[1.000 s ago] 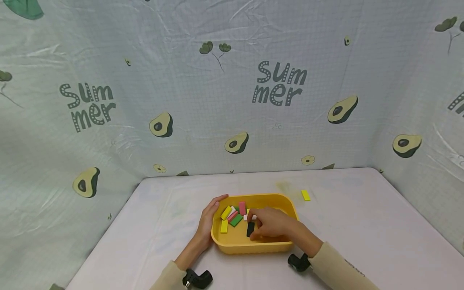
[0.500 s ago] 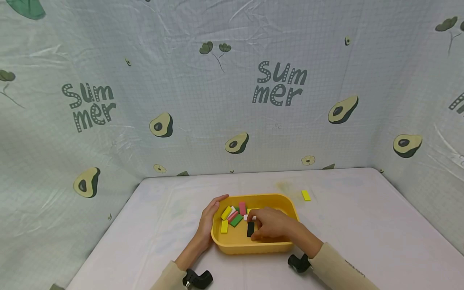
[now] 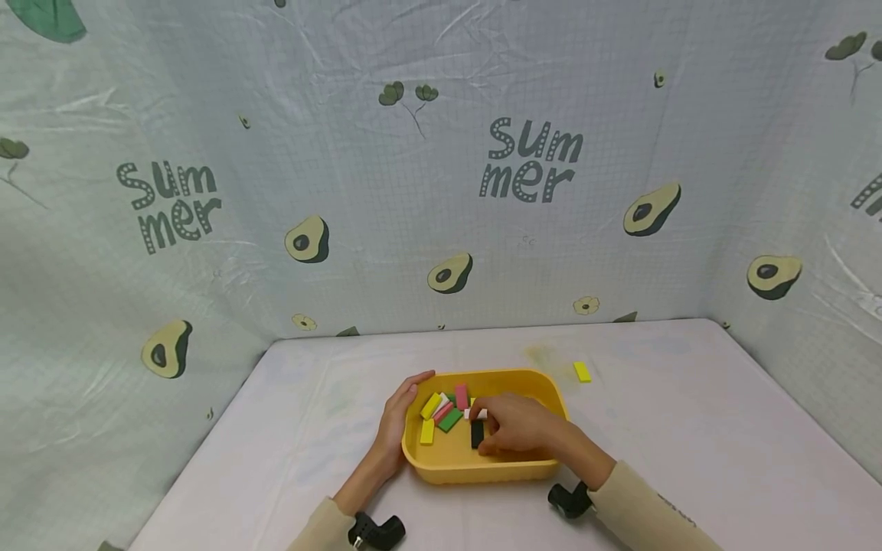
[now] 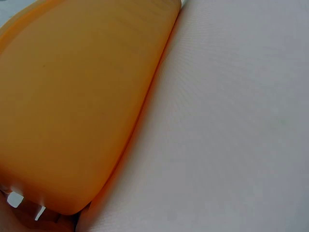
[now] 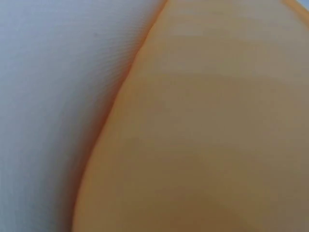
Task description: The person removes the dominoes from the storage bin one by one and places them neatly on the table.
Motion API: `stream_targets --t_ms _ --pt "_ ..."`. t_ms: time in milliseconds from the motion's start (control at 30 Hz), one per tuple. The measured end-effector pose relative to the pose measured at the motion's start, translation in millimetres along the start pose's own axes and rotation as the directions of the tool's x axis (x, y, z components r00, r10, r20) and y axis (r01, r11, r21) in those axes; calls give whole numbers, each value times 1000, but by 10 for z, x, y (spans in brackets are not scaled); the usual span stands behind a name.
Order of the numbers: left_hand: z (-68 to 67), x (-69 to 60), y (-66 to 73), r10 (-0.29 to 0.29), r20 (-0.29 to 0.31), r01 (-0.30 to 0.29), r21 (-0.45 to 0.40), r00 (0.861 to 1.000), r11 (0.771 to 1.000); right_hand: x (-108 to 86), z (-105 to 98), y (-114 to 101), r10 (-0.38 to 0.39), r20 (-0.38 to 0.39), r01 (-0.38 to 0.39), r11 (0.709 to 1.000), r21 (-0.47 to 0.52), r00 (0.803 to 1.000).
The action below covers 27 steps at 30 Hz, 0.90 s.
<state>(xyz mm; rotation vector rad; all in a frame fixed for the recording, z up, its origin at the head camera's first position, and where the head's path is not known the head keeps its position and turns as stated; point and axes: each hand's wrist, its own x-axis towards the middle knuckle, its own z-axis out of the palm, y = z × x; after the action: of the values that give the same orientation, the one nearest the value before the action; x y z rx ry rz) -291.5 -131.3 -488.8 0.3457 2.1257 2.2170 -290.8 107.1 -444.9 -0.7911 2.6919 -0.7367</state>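
Note:
A yellow plastic basin [image 3: 482,474] sits on the white-covered table, its outer wall filling much of both wrist views. My left hand [image 3: 394,421] rests along the basin's left outer side with fingers extended; the left wrist view shows only a little of its fingers [image 4: 29,215] at the lower left. Reaching inside, my right hand [image 3: 517,425] pinches a small black block [image 3: 477,435] between index finger and thumb. Left of it lie several blocks, among them a yellow block [image 3: 427,431], a green block [image 3: 450,420] and a pink block [image 3: 462,396]. The right hand partly covers a white block [image 3: 477,414].
A lone yellow block [image 3: 582,372] lies on the table [image 3: 654,405] beyond the basin's right rear corner. Behind the table hangs a pale printed sheet [image 3: 372,168]. Black wrist cameras [image 3: 377,531] sit close to the tabletop in front of the basin.
The black block has shifted very slightly away from me and straightened between the right finger and thumb. Both hands and the basin have stayed nearly in place.

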Motion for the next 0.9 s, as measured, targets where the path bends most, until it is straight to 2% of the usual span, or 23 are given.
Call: stream_targets --t_ms 433,767,900 --pt "9 -9 16 -3 6 4 -11 1000 1000 -85 -175 -46 -39 -11 40 998 53 999" --pt "-5 1 -9 -2 4 2 -15 1000 1000 -239 -480 -140 -65 -43 65 998 -12 997" --pt "-9 1 -14 -4 5 4 -11 1000 1000 -288 -593 -99 -91 -74 90 996 -22 993"
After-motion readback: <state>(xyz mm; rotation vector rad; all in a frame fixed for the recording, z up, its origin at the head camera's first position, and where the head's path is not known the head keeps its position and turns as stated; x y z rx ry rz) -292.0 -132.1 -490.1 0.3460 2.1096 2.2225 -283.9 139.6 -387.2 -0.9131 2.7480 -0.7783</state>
